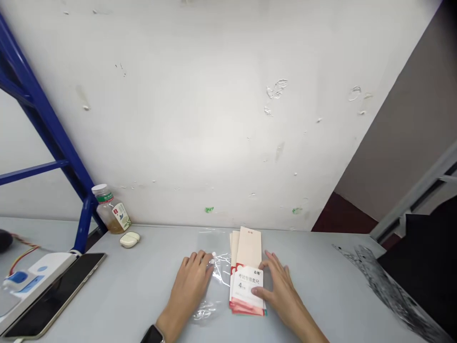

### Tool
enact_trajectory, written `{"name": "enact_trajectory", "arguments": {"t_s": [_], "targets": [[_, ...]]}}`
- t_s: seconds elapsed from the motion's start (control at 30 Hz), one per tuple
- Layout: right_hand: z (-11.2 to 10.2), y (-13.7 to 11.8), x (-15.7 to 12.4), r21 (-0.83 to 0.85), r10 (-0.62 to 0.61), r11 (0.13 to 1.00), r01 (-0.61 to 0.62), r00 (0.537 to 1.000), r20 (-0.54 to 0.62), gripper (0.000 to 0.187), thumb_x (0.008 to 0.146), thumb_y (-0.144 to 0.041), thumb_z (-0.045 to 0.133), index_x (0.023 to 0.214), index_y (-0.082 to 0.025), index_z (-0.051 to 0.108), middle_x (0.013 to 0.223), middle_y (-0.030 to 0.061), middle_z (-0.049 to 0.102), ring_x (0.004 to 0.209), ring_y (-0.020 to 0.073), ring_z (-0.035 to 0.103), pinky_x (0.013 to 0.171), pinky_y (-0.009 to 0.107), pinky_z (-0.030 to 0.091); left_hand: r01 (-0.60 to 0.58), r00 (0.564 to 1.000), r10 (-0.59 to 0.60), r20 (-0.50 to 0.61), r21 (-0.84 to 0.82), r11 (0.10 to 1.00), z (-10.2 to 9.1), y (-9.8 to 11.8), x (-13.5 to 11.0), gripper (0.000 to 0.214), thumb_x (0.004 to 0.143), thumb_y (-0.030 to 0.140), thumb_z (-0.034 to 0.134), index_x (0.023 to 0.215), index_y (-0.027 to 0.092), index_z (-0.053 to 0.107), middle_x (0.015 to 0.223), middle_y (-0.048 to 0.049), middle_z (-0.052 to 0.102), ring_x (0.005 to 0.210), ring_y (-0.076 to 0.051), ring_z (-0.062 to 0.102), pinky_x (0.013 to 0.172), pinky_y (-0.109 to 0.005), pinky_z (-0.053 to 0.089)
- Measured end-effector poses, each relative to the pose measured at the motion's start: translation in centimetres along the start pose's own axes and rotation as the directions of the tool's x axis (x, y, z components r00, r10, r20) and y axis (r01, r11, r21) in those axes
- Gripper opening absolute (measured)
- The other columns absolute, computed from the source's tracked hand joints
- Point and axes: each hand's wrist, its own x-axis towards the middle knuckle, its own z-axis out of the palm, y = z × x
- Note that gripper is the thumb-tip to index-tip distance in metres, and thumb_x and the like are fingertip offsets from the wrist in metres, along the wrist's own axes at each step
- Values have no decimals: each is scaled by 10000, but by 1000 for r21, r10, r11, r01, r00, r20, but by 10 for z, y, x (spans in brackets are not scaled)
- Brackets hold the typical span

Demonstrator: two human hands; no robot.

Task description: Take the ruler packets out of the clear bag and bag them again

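Far left of the packets (247, 271), a white device (37, 276) with blue buttons lies against a dark tablet (53, 297), and a blue metal frame (48, 128) rises behind them. Nearer the packets but still well left stand a glass jar (111, 209) and a small cream case (129, 239), both on the worktop (153, 267). Just left of the packets, a clear plastic bag (214, 276) lies flat, its right edge reaching them. The left grip (189, 288), with a watch (153, 335) at the wrist, rests on the bag, fingers spread and pinching nothing. The packets form a loose, slightly fanned stack with red-trimmed white fronts. The right grip (276, 290) sits open at the stack's right edge, its thumb (257, 292) pressed on the top front. Far right of the packets lies a black cloth (417, 267).
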Motion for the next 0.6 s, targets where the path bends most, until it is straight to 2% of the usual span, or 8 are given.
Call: {"name": "enact_trajectory", "arguments": {"t_s": [0.1,0.17,0.2,0.3,0.37,0.43,0.53,0.6], "targets": [[-4,3,1,173,-12,985,25,997,-75,98,762,-330,566,815,-249,554,1472,46,433,1374,296,362,1042,442,376,-7,1000,6,-14,-40,999,-2,0,-2,304,992,215,317,1011,219,621,987,-48,671,850,-218,610,748,-356,440],[-5,4,2,279,-20,959,41,997,-78,126,789,-371,568,773,-249,540,1178,55,628,1097,272,576,867,380,465,-4,1000,4,-3,-77,997,-5,1,-4,310,997,231,299,984,218,609,970,-48,669,834,-217,613,742,-359,446],[-4,4,3,326,-23,944,47,997,-78,150,796,-391,573,778,-249,530,989,41,659,937,248,613,787,356,473,-1,1000,1,6,-100,995,-6,1,-6,310,999,242,293,981,220,602,967,-47,666,836,-218,615,746,-363,450],[-1,2,4,503,0,863,55,994,-107,323,802,-450,599,1034,-251,493,690,-42,548,655,182,559,624,301,436,20,999,-12,44,-186,982,-12,3,-14,307,1006,281,284,961,231,583,943,-39,657,832,-220,614,747,-369,462],[1,-1,3,621,15,782,50,995,-100,604,795,-471,624,1283,-252,343,669,-78,492,561,146,509,548,272,403,51,997,-34,72,-253,966,-14,2,-19,306,1010,304,274,948,234,565,915,-33,650,812,-215,607,736,-366,469],[3,-4,0,675,0,738,3,1000,-4,750,788,-477,639,1382,-251,241,663,-96,460,458,100,426,470,246,352,79,995,-54,89,-311,947,-16,1,-22,305,1013,322,264,939,232,547,889,-29,642,783,-208,600,724,-361,475],[6,-7,-5,649,-55,755,-91,978,201,679,763,-439,664,1340,-236,368,677,-97,468,387,51,346,393,217,282,91,994,-64,88,-350,932,-16,-2,-24,297,1011,345,268,936,236,534,867,-25,634,762,-205,593,714,-358,478],[8,-7,-7,624,-67,771,-125,959,275,626,757,-408,666,1311,-239,427,680,-95,487,373,46,358,367,208,269,80,995,-55,81,-355,931,-16,-2,-24,296,1009,358,274,934,240,536,875,-26,635,772,-208,594,722,-362,479]]}}
